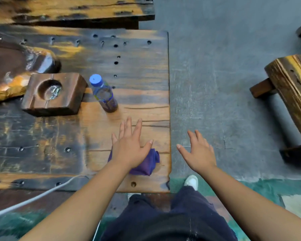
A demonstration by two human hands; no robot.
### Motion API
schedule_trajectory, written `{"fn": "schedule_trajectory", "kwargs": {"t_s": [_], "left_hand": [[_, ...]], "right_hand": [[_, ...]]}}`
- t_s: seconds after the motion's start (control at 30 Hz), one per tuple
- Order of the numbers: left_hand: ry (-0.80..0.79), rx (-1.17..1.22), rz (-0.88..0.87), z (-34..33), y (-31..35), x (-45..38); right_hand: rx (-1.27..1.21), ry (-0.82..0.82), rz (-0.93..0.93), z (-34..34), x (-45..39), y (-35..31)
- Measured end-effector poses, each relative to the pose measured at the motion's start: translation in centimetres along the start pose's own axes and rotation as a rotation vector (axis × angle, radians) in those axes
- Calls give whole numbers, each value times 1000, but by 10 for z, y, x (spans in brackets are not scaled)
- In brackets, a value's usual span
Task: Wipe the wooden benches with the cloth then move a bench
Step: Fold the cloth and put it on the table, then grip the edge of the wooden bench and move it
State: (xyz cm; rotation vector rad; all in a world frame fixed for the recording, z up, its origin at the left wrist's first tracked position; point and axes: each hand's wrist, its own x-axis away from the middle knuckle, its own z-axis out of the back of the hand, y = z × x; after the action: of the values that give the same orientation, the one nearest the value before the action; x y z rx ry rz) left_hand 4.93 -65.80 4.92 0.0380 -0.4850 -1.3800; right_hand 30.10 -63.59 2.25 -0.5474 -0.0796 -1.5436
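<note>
Head view: a person stands at the near end of a big wooden table (pixel 142 75), looking down at both bare hands.
Left hand: the left hand (pixel 130 145) lies flat with straight, spread fingers; it curls round nothing and seems to cover the near part of the cloth, which may be why the cloth sits pinned and bunched.
Cloth: the purple cloth (pixel 147 164) lies crumpled on the table at about 6 o'clock of the frame centre, poking out from under the left palm and wrist, near the table's right edge.
Right hand: the right hand (pixel 198 153) hovers open over the grey floor (pixel 215 66) just off the table's edge, fingers spread, holding nothing; likely free for balance or for the next reach.
Bench: a wooden bench (pixel 292 87) stands on the floor at 3 o'clock, well apart from both hands; probably the piece to wipe or shift.
Bottle: a bottle (pixel 103 93) with a blue cap stands upright at 11 o'clock of the left hand, beside a wooden block (pixel 54 94) with a round hollow.
Cable: a white cable (pixel 42 193) crosses the table's near edge at 8 o'clock.
Judgement: the flat palm suits wiping, or parking the cloth there.
</note>
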Motion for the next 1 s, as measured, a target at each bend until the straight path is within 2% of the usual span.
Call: {"fn": "schedule_trajectory", "kwargs": {"t_s": [0.17, 0.3, 0.5, 0.77, 1.0], "left_hand": [[67, -35, 42, -5, 66, -46], [119, -87, 122, -17, 136, -81], [182, -135, 147, -1, 222, -122], [275, -149, 162, 39, 257, -211], [278, -134, 194, 82, 250, -360]], "right_hand": [[-11, -5, 59, 30, -52, 55], [111, -23, 205, 67, -106, 108], [258, 78, 332, 154, -175, 157], [288, 128, 443, 225, -285, 144], [306, 117, 480, 266, -423, 91]]}}
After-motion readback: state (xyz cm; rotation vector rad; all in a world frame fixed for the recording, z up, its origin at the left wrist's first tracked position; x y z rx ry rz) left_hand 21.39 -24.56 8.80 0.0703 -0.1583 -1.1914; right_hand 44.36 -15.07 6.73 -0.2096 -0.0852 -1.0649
